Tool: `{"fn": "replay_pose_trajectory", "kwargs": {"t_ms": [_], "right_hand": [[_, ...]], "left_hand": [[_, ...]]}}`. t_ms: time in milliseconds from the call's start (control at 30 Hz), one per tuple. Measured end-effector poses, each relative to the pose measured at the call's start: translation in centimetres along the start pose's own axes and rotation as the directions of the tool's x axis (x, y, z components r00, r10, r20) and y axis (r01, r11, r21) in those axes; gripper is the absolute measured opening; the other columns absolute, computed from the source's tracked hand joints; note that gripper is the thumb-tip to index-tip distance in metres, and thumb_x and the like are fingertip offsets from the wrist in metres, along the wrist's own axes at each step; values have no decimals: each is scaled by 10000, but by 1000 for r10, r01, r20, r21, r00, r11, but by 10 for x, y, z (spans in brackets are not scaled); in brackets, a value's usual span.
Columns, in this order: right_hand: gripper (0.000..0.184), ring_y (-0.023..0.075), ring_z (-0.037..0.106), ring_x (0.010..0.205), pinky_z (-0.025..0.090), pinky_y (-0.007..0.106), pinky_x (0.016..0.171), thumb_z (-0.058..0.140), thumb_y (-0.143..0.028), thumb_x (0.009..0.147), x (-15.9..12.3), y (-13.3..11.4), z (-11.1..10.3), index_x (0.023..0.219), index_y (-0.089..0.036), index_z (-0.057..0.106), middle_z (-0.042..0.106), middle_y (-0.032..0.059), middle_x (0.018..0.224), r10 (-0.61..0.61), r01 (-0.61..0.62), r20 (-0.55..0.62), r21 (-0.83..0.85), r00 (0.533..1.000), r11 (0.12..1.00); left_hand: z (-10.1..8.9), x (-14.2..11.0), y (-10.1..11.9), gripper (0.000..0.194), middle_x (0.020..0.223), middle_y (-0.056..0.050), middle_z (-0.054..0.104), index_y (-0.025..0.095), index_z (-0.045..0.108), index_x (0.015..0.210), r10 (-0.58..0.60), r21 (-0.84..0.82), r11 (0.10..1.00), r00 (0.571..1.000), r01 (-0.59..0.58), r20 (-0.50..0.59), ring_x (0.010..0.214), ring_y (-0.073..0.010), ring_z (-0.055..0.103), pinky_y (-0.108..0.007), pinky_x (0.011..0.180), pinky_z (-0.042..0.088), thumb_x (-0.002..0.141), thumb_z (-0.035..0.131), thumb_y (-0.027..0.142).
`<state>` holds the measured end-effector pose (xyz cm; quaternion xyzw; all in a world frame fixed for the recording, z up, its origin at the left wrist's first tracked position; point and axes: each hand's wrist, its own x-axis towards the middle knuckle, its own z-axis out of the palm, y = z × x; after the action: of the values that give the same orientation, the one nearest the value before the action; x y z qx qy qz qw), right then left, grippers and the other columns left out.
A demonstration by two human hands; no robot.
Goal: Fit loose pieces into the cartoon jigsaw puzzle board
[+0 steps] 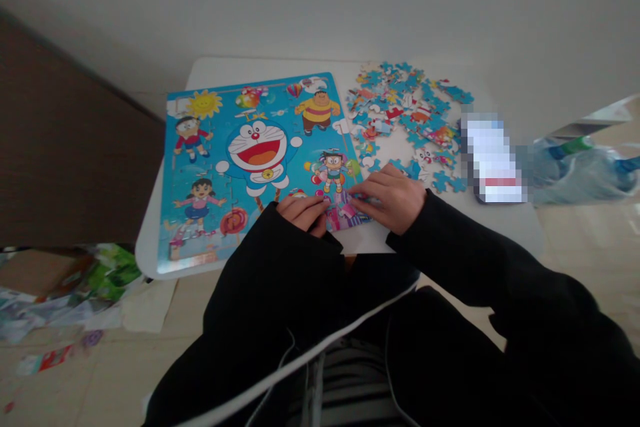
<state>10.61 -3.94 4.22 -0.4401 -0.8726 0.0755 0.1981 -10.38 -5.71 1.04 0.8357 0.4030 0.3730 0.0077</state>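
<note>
A blue cartoon jigsaw puzzle (pixel 205 177) lies flat on a small white table, with a large blue-and-white cat figure at its middle. My right hand (pixel 393 197) reaches over its lower right corner, fingertips closed on a pink and purple puzzle piece (pixel 345 209). Close beside it, my left hand (pixel 305 211) rests on the bottom edge with its fingers bent and pressed together. Whatever is under those left fingertips is hidden. Loose puzzle pieces (pixel 390 110) are heaped right of the puzzle, just beyond my right hand.
A phone (pixel 495 160) with a blurred screen lies on the right part of the white table (pixel 515 230). Past that edge are plastic-wrapped bottles (pixel 585 167). A cardboard box (pixel 37 271) and a green bag (pixel 114 271) sit on the floor at left. A white cord crosses my lap.
</note>
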Motion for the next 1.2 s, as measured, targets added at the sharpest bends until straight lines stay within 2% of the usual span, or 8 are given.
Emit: {"fn": "replay_pose_trajectory", "kwargs": {"t_ms": [200,333,600,767,867,967,1067,1200], "right_hand": [[278,196,561,915,444,343,840,516,-305,877,-2,11,2,1061,-160,666,674,90,1008,-188,186,9,124,982,975],[264,188,577,869,458,343,804,551,-305,852,0,18,4,1053,-186,673,685,73,943,-206,196,27,215,978,957],[176,98,565,586,440,214,547,607,-279,799,3,5,-4,885,-162,707,665,28,718,212,-210,49,474,976,855],[177,92,576,561,429,203,517,635,-300,769,-1,7,-5,860,-168,709,669,16,699,286,-272,50,501,957,822],[210,88,566,545,417,204,504,625,-301,772,5,16,-15,920,-175,705,680,10,715,212,-239,111,500,971,832],[188,76,546,539,412,204,522,589,-251,791,23,27,-29,925,-195,709,693,-1,758,2,-112,237,449,971,886],[179,88,570,607,422,211,586,574,-173,785,49,31,-34,865,-235,721,699,-21,786,-249,82,419,378,873,922],[212,133,602,767,428,251,707,586,-106,758,78,24,-24,805,-260,724,700,-22,808,-412,272,534,323,739,907]], "left_hand": [[-3,0,0,157,938,-54,701,172,656,934,-1,-4,1000,999,1,54,776,-153,632,-318,751,507,816,556,140],[-3,1,0,149,932,-49,702,175,656,931,-1,2,1000,999,1,52,774,-153,631,-330,782,503,814,567,148],[1,0,-1,140,901,-51,705,157,658,912,19,-20,1000,1000,-19,-4,746,-140,622,-290,718,507,788,601,127],[-1,0,-1,147,912,-48,703,165,655,923,8,-17,1000,1000,-8,16,747,-142,619,-299,732,505,798,585,131],[-3,0,-2,163,930,-52,700,168,651,944,17,-24,1000,999,-17,34,758,-144,620,-302,739,503,806,571,137],[-3,0,-3,174,946,-53,697,174,647,961,22,-31,999,998,-20,58,776,-148,625,-309,750,501,820,549,144],[-1,-1,-6,167,941,-47,700,179,649,947,27,-22,999,998,-26,49,764,-144,623,-308,749,499,814,557,136],[3,-3,-8,161,940,-55,702,167,656,940,34,-38,999,999,-33,29,754,-143,627,-300,739,498,801,580,135]]}}
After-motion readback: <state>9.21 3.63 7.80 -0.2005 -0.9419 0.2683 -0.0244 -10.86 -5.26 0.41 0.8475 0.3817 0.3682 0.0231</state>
